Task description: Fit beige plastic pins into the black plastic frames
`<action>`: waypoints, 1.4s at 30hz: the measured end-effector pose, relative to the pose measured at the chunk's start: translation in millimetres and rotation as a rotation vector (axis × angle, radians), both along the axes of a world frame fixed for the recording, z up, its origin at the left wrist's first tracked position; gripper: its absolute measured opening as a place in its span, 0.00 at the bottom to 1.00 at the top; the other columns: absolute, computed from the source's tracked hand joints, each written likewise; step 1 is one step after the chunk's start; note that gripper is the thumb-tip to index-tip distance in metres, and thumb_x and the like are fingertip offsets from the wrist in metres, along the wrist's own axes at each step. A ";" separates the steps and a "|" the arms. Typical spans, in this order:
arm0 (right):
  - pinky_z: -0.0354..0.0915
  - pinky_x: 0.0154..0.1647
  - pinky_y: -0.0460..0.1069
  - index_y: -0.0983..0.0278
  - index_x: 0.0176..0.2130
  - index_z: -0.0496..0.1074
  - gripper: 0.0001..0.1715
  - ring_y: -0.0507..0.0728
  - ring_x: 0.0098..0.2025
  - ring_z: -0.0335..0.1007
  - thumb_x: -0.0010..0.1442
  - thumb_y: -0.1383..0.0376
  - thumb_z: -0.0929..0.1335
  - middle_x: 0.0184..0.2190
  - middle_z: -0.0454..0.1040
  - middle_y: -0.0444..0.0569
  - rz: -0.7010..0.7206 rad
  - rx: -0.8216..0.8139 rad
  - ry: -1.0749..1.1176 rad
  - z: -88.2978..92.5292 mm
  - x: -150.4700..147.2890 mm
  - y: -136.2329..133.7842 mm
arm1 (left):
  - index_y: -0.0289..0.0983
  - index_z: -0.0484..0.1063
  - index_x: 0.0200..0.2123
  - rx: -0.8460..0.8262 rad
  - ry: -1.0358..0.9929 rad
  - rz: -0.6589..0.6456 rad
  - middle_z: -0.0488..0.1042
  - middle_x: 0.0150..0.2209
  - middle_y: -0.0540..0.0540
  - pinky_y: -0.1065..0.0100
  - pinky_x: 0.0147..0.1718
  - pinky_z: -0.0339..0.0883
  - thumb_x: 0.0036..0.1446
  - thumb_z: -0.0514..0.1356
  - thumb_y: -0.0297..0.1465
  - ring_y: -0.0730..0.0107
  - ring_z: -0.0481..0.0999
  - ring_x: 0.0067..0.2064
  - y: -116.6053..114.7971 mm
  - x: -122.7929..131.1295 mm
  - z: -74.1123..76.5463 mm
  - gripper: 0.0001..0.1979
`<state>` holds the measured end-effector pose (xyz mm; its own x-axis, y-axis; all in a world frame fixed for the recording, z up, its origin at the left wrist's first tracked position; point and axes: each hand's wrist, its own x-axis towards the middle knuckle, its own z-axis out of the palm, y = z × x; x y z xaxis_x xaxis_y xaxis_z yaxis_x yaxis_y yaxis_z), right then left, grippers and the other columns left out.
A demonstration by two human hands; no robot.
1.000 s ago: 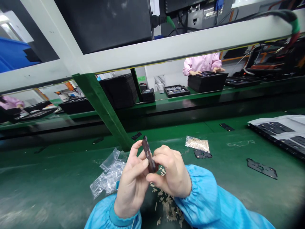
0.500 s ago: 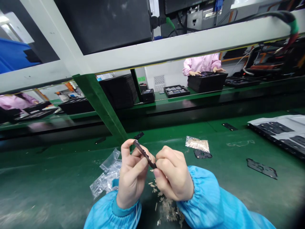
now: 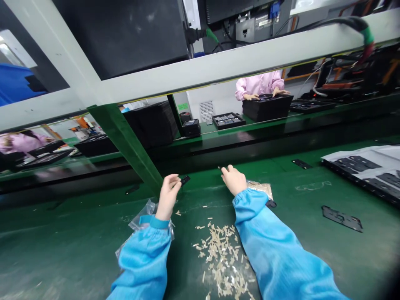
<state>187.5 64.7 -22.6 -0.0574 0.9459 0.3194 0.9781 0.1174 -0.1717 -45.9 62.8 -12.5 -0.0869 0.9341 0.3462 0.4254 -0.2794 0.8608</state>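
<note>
My left hand is extended, its thumb and fingers pinched at the near end of a small black plastic part. Whether that part is lifted off the green bench cannot be told. Farther right, my right hand reaches forward with curled fingers, and a tiny dark piece shows at its fingertips, too small to name. Between my forearms lies a scattered heap of small beige pieces. A clear bag of beige pieces is partly covered by my right sleeve.
Crumpled clear plastic bags lie beside my left forearm. Flat black plates rest to the right, near a tray lined with white sheet. A green post stands ahead. Beyond the shelf, a person in pink handles stacked black trays.
Both hands have separated and moved forward, away from my body. The dark strip-like part held between them no longer shows there. The beige heap has come into fuller view.
</note>
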 end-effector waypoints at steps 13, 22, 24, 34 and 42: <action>0.53 0.55 0.64 0.65 0.51 0.65 0.20 0.67 0.60 0.50 0.61 0.59 0.63 0.58 0.57 0.59 0.305 -0.249 -0.069 -20.6 -7.4 4.1 | 0.34 0.65 0.49 -0.349 0.670 -0.003 0.68 0.48 0.41 0.56 0.42 0.69 0.58 0.56 0.34 0.62 0.71 0.45 80.4 11.8 -41.5 0.16; 0.66 0.45 0.57 0.66 0.48 0.66 0.17 0.57 0.46 0.67 0.61 0.61 0.64 0.48 0.67 0.52 0.744 -0.474 -0.092 -14.2 -122.5 -2.5 | 0.33 0.67 0.45 -0.149 0.165 -0.013 0.71 0.43 0.43 0.59 0.39 0.71 0.58 0.56 0.34 0.66 0.73 0.41 37.2 -0.7 2.5 0.13; 0.66 0.45 0.57 0.66 0.50 0.64 0.18 0.58 0.46 0.67 0.61 0.61 0.64 0.49 0.66 0.52 0.705 -0.495 -0.084 -20.0 -139.5 4.7 | 0.33 0.69 0.42 -0.039 -0.007 -0.021 0.73 0.39 0.45 0.62 0.39 0.72 0.58 0.54 0.35 0.67 0.74 0.40 11.7 -1.0 14.2 0.13; 0.68 0.42 0.54 0.67 0.47 0.67 0.15 0.56 0.43 0.69 0.61 0.62 0.64 0.45 0.69 0.50 0.619 -0.497 0.167 -24.1 -155.9 7.0 | 0.35 0.71 0.36 0.137 -0.330 -0.009 0.72 0.33 0.48 0.70 0.35 0.69 0.51 0.59 0.36 0.71 0.72 0.34 -36.3 0.4 40.8 0.12; 0.63 0.29 0.44 0.64 0.35 0.63 0.06 0.48 0.27 0.65 0.58 0.74 0.60 0.26 0.66 0.40 0.646 -0.154 0.603 41.2 -66.8 -23.3 | 0.39 0.64 0.48 0.137 -0.209 -0.029 0.64 0.26 0.54 0.74 0.25 0.62 0.51 0.56 0.29 0.76 0.66 0.24 -38.4 6.4 38.3 0.19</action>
<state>120.7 41.5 18.6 -0.4566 0.8224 0.3394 0.4678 0.5464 -0.6947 -39.5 24.4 25.8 -0.1434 0.8828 0.4474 0.2324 -0.4093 0.8823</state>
